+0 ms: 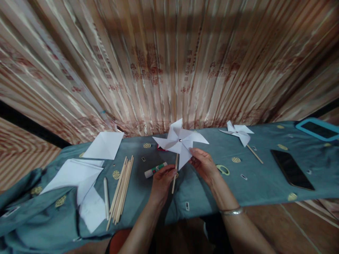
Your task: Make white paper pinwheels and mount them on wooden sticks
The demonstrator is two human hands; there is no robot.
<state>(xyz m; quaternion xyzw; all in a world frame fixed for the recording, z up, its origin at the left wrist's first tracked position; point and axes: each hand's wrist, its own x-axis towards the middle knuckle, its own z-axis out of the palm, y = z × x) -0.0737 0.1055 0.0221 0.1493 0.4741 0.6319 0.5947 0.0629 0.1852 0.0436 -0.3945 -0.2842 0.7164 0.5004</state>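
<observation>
A white paper pinwheel with a shiny pin at its centre is held up in front of me. My left hand pinches its wooden stick below the paper blades. With thumb and fingers, my right hand grips the lower right blade. Just behind my left hand lies a glue stick with a white cap and green label. Something red shows partly behind the left blade; its kind is hidden.
Left on the cloth-covered table lie several wooden sticks, a white pen-like rod, folded paper and a creased sheet. To the right are another pinwheel, a phone and a blue-framed tablet. A curtain hangs behind.
</observation>
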